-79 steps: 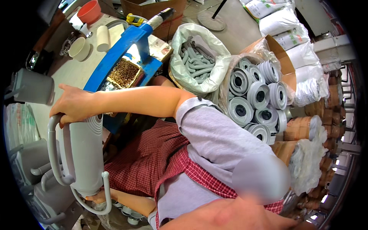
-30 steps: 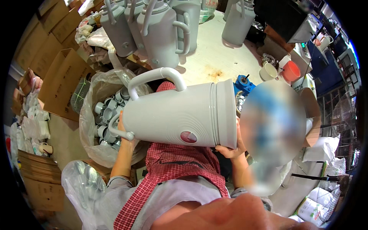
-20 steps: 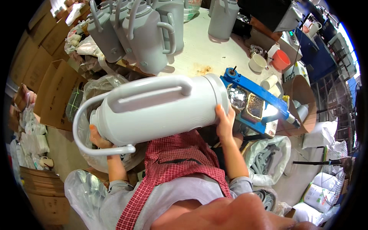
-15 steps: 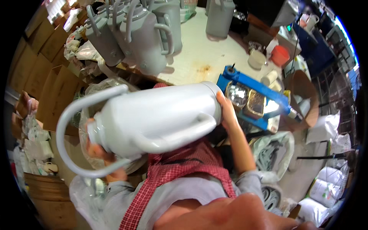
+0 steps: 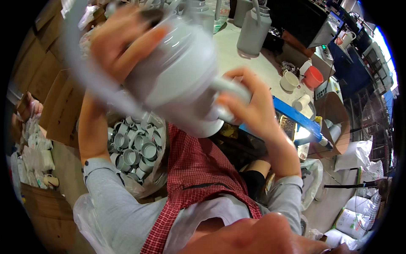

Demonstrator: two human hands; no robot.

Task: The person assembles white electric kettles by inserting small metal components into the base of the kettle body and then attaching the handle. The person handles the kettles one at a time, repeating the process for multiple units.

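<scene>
A grey thermos jug (image 5: 179, 80) is held up in front of me, tilted, with its base toward me and its neck toward the far left. It is blurred by motion. My left hand (image 5: 122, 48) curls round the neck end, partly hiding it. The loop carrying handle (image 5: 80, 72) swings out to the left as a smear. On the jug's side, my right hand (image 5: 256, 106) closes round the side handle (image 5: 230, 91). A blue metal fixture (image 5: 298, 118) on the bench lies just beyond my right wrist, partly hidden by it.
Another grey jug (image 5: 254, 34) stands on the white bench (image 5: 230, 51), with more at the far left. A cream cup (image 5: 289, 80) and red bowl (image 5: 313, 77) sit at the right. Below left is a bag of grey cup-shaped parts (image 5: 135, 148); cardboard boxes (image 5: 63, 110) stand left.
The jug has swung from lying sideways to a steeper tilt, farther up and left. My right hand has shifted from its base to the side handle; my left hand stays at the neck.
</scene>
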